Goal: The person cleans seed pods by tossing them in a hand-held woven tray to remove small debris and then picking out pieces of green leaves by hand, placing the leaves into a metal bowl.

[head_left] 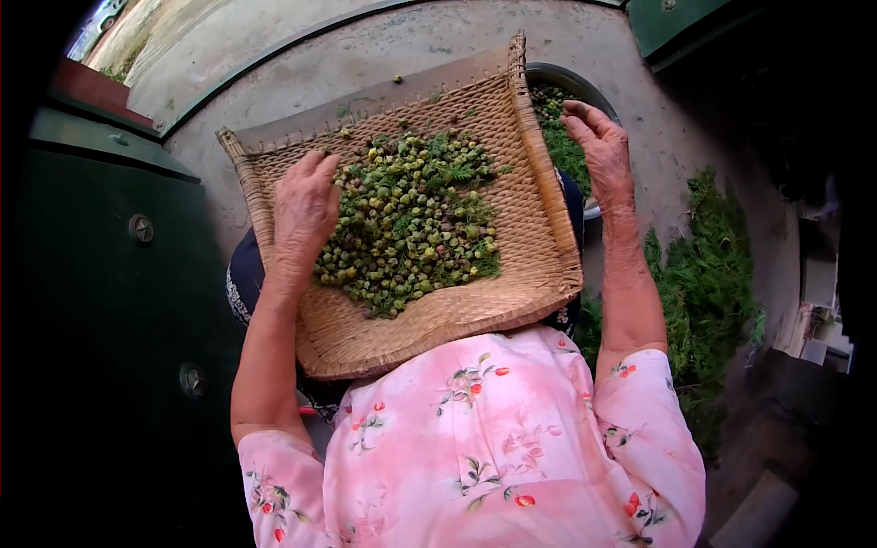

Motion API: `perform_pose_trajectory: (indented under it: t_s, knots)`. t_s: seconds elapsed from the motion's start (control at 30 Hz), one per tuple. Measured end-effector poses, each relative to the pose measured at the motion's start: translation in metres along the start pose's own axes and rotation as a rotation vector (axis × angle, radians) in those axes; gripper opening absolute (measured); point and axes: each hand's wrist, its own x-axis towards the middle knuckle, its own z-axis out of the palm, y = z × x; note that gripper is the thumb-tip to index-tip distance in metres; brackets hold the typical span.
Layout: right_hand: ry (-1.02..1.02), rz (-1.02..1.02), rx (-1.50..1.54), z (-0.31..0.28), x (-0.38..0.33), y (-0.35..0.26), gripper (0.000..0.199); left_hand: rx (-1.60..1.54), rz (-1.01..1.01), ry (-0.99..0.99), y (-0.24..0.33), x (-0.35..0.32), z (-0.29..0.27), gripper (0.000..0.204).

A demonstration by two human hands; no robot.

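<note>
A shallow woven basket tray (539,274) rests across my lap, its plain rim toward me. On it lies a heap of small round green seed cones (411,219), mixed with feathery green sprigs (457,171). My left hand (308,203) is at the heap's left edge, fingers curled downward; their tips and anything between them are hidden. Beyond the tray's right side, my right hand (603,151) hovers over a round metal basin (596,96), its thumb and fingers bent but apart, nothing visible in them. Inside the basin are more cones and green sprigs, partly hidden by the tray.
A pile of green leafy cuttings (703,274) lies on the concrete floor (603,46) to the right. Dark green door panels (110,237) stand at the left, and a green panel (671,27) is at the far right. A raised sill (265,59) crosses the floor ahead.
</note>
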Motion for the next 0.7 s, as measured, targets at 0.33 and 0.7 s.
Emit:
perform_pose_trajectory:
  t_s: [0.33, 0.7]
  knots:
    - [-0.421, -0.261, -0.291, 0.046, -0.04, -0.01, 0.021, 0.144, 0.213, -0.431, 0.078, 0.0, 0.061, 0.051]
    - [-0.4, -0.093, -0.12, 0.047, -0.032, -0.013, 0.024, 0.202, 0.1, -0.637, 0.044, -0.057, -0.01, 0.047]
